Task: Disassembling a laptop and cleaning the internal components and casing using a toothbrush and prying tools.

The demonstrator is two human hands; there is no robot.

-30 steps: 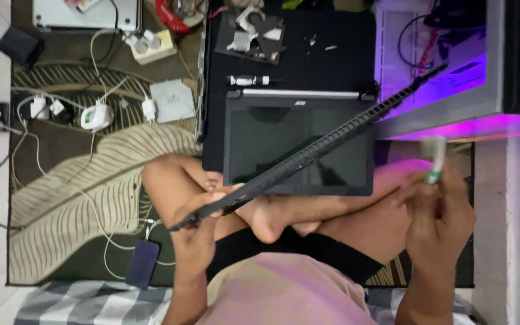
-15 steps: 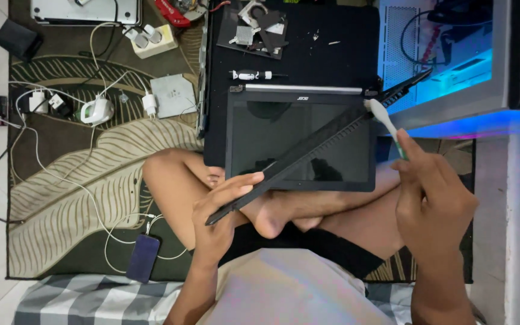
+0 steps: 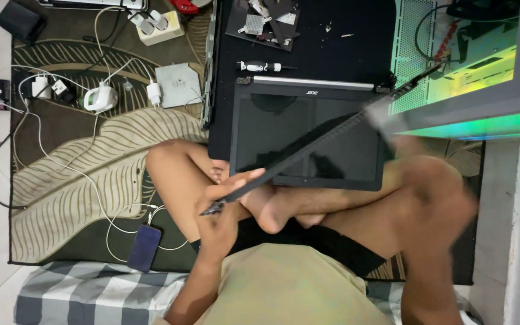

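Left hand (image 3: 227, 207) pinches the near end of a thin black laptop bezel strip (image 3: 326, 139), slanting up over the laptop screen panel (image 3: 308, 135) twd the PC case (image 3: 470, 66). Right hand (image 3: 434, 186) is blurred (grip can't be told). Risk: strip flexes, snaps or scratches the panel.

The person wears a loose, pale beige shirt (image 3: 284, 289) that fills the near middle of the view, and black shorts (image 3: 308, 238) showing as a dark band just beyond its hem. Both forearms are bare with no sleeves, and the legs and feet are bare too. The right hand (image 3: 434, 186) is blurred.
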